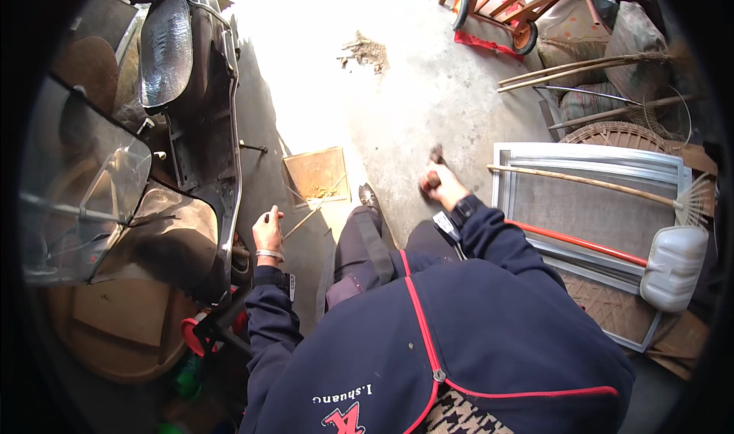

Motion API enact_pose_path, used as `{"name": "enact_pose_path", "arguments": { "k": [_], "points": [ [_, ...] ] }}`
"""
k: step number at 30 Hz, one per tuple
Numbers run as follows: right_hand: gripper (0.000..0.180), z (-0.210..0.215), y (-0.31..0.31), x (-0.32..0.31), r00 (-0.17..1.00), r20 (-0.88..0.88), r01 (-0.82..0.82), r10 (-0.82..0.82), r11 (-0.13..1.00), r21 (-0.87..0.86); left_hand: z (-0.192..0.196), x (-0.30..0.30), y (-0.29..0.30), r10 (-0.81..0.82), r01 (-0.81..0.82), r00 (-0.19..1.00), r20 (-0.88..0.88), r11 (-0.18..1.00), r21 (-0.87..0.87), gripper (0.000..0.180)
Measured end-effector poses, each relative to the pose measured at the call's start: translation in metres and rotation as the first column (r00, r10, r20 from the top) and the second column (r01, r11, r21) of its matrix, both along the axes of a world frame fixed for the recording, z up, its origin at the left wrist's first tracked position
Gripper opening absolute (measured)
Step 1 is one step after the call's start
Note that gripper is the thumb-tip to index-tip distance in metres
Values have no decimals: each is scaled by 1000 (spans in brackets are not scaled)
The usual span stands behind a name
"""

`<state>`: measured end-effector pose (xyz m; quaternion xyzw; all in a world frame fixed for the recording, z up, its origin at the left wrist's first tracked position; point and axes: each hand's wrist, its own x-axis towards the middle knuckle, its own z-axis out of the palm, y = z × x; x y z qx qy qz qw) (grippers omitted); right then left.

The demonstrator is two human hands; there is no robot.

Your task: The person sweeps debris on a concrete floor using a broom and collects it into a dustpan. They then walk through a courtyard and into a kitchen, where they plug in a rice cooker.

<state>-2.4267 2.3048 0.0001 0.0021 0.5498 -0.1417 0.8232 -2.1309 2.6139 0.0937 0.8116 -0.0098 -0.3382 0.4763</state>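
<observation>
My left hand [267, 230] is at the left of my legs, its fingers curled. A thin wooden stick [307, 219] slants from beside this hand toward a square wooden dustpan [315, 161]; whether the hand grips the stick is hidden. Brown debris [324, 192] lies at the dustpan's near edge. Ahead of my right knee, my right hand [451, 191] is closed around a short dark brown thing [435, 156] too unclear to name. Dark sleeves cover both arms.
A parked scooter [206, 128] with a clear windshield stands left. Ahead, a debris heap [365, 53] lies on the concrete floor. At right are a framed screen [612, 166], a rake [589, 180], a red-handled white scoop [673, 269], wooden poles [581, 71], sacks [573, 29] and a wheeled cart [497, 9].
</observation>
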Motion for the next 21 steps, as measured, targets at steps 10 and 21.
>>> {"name": "enact_pose_path", "arguments": {
  "k": [10, 21],
  "points": [
    [5, 13, -199, 186, 893, 384, 113, -233, 944, 310, 4, 45, -91, 92, -89, 995, -29, 992, 89, 26],
    [16, 42, -376, 193, 909, 382, -333, 167, 842, 425, 9, 7, -215, 579, -550, 813, -61, 799, 244, 30]
  ]
}}
